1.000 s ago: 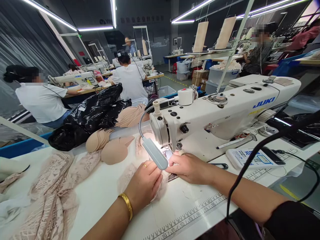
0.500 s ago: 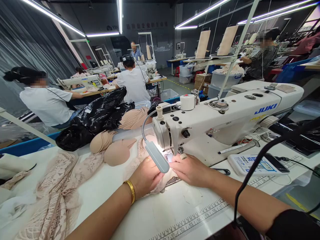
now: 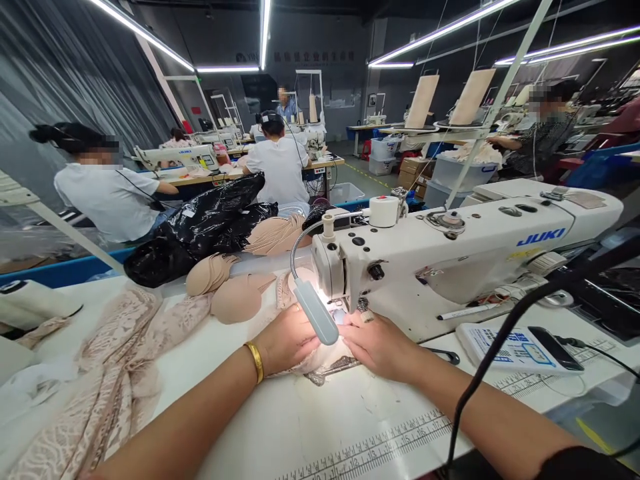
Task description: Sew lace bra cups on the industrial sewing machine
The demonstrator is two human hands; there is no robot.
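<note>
A beige lace fabric piece (image 3: pixel 325 360) lies at the needle area of the white sewing machine (image 3: pixel 450 253). My left hand (image 3: pixel 285 339), a gold bangle on its wrist, is closed on the fabric's left side, its fingertips partly behind the grey lamp head (image 3: pixel 317 313). From the right, my right hand (image 3: pixel 383 345) grips the same fabric beside the presser area, fingers bent and pressed together. The needle itself is hidden by the lamp and fingers. Left of the machine rest beige moulded bra cups (image 3: pixel 237 300) and a long heap of lace (image 3: pixel 113 373).
A ruler strip (image 3: pixel 370 453) runs along the table's front. On the right are a phone (image 3: pixel 556 348) on a white box, a marker pen (image 3: pixel 465 312) and a black cable (image 3: pixel 493 353). Black plastic bags (image 3: pixel 200 227) stand behind the cups. Co-workers sit at machines beyond.
The camera view has tilted and shifted a little. My left hand lies flatter and slightly further left on the fabric. My right hand stays beside the presser area.
</note>
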